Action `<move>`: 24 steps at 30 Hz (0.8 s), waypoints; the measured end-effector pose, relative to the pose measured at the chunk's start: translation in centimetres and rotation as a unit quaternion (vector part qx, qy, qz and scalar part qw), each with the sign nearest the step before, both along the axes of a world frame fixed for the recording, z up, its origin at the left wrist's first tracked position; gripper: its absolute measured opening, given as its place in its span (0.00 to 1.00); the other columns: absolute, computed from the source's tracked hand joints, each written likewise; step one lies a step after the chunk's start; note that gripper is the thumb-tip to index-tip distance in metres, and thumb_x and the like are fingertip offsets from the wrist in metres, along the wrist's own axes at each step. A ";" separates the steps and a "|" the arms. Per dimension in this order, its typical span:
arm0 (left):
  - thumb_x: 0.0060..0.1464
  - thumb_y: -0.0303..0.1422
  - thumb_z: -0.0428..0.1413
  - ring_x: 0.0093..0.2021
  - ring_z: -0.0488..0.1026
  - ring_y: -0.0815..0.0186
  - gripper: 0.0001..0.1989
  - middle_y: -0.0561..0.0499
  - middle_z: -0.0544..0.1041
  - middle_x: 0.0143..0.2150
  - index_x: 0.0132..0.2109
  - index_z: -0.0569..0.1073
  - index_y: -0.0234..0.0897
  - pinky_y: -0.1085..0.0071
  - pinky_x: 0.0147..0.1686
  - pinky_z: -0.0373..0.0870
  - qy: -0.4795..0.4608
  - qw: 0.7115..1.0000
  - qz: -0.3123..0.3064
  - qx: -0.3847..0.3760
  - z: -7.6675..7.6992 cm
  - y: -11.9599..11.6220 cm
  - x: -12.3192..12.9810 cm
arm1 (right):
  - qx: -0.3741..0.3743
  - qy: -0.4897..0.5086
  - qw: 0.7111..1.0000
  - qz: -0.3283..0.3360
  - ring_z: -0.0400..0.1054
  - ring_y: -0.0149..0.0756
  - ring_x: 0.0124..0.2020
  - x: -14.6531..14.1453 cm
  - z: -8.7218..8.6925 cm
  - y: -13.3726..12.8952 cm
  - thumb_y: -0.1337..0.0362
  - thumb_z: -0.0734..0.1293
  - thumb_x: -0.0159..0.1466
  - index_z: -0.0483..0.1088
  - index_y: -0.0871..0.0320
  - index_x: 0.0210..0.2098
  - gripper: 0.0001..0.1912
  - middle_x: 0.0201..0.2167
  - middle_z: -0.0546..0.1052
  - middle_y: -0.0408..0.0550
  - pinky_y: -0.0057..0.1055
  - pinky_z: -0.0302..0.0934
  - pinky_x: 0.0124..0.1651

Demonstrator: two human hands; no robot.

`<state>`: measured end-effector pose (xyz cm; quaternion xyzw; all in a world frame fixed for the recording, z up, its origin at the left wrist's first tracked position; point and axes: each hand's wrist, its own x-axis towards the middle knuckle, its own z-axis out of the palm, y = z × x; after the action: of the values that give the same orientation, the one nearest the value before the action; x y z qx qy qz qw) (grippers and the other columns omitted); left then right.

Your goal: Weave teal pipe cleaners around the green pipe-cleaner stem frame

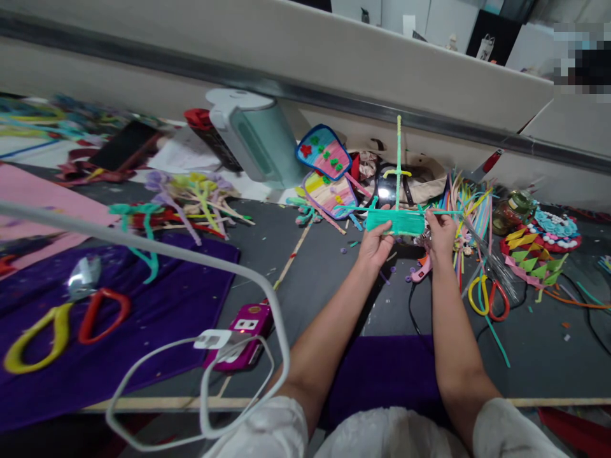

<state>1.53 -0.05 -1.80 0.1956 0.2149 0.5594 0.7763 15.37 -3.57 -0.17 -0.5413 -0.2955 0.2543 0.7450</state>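
A teal pipe-cleaner panel [409, 222] is held up between my two hands above the dark table. A yellow-green stem [399, 143] with a short yellow crosspiece rises from it, and thin teal ends stick out at both sides. My left hand [376, 247] pinches the panel's lower left corner with thumb and fingers. At the right end, the fingers of my right hand [442, 234] are closed on the panel's edge and the teal strand there. Just below the panel, a pink tool [422, 270] with a black cord lies partly hidden by my right hand.
Scissors [489, 298] lie at right, and larger scissors [86, 305] on purple cloth [167, 331] at left. A magenta power strip [245, 337] with a white cable stands left of my arms. Behind are a pale green kettle [267, 140], fan-shaped crafts [324, 151] and pipe cleaners [477, 197].
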 end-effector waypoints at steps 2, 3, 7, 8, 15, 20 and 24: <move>0.48 0.19 0.63 0.58 0.76 0.53 0.30 0.46 0.81 0.53 0.57 0.76 0.44 0.57 0.61 0.71 -0.002 1.000 0.001 0.003 0.1 0.0 0.0 | -0.011 0.015 1.000 0.002 0.68 0.30 0.30 0.0 -0.1 0.1 0.52 0.74 0.49 0.75 0.59 0.31 0.18 0.26 0.77 0.41 0.28 0.64 0.36; 0.48 0.19 0.62 0.57 0.77 0.53 0.29 0.46 0.82 0.53 0.57 0.76 0.43 0.57 0.61 0.71 -0.003 1.000 0.001 0.001 0.2 -0.1 0.0 | -0.013 0.024 1.000 0.004 0.68 0.29 0.29 -0.1 -0.2 0.1 0.52 0.74 0.48 0.74 0.59 0.31 0.18 0.26 0.76 0.41 0.28 0.64 0.35; 0.47 0.18 0.61 0.54 0.79 0.56 0.31 0.46 0.82 0.52 0.58 0.75 0.41 0.60 0.59 0.72 -0.009 1.000 0.004 -0.013 0.2 -0.1 0.1 | -0.007 0.048 0.999 0.005 0.66 0.28 0.27 -0.1 -0.4 0.2 0.52 0.75 0.48 0.74 0.59 0.31 0.18 0.25 0.75 0.39 0.28 0.63 0.35; 0.47 0.18 0.60 0.54 0.79 0.56 0.31 0.46 0.82 0.52 0.59 0.75 0.42 0.61 0.59 0.72 -0.011 1.000 0.005 -0.017 0.2 -0.1 0.1 | -0.009 0.047 0.999 0.007 0.66 0.28 0.27 -0.1 -0.4 0.2 0.52 0.75 0.48 0.74 0.59 0.31 0.18 0.26 0.75 0.39 0.28 0.63 0.35; 0.47 0.18 0.61 0.57 0.77 0.55 0.31 0.47 0.81 0.54 0.59 0.75 0.44 0.61 0.58 0.73 -0.006 1.000 0.004 -0.015 0.0 -0.1 0.1 | -0.024 0.039 0.999 0.002 0.66 0.29 0.27 0.1 -0.8 0.3 0.50 0.74 0.48 0.73 0.59 0.32 0.20 0.25 0.75 0.40 0.28 0.62 0.33; 0.47 0.18 0.62 0.59 0.76 0.54 0.32 0.47 0.81 0.54 0.59 0.75 0.46 0.58 0.61 0.71 -0.001 1.000 0.003 -0.002 -0.1 -0.1 0.2 | -0.033 0.044 0.998 0.002 0.63 0.28 0.24 0.1 -1.0 0.3 0.49 0.73 0.48 0.73 0.59 0.33 0.21 0.24 0.74 0.38 0.27 0.59 0.30; 0.45 0.18 0.63 0.58 0.77 0.53 0.31 0.46 0.82 0.52 0.57 0.76 0.44 0.57 0.61 0.71 0.003 1.000 0.012 -0.005 -0.2 -0.2 0.3 | -0.035 0.015 0.999 -0.005 0.64 0.29 0.25 0.3 -0.9 0.3 0.49 0.72 0.51 0.73 0.59 0.34 0.21 0.25 0.74 0.39 0.28 0.60 0.31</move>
<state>1.87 -0.27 -1.96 0.1907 0.2220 0.5668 0.7701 15.62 -3.28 -1.11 -0.5647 -0.2724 0.2691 0.7311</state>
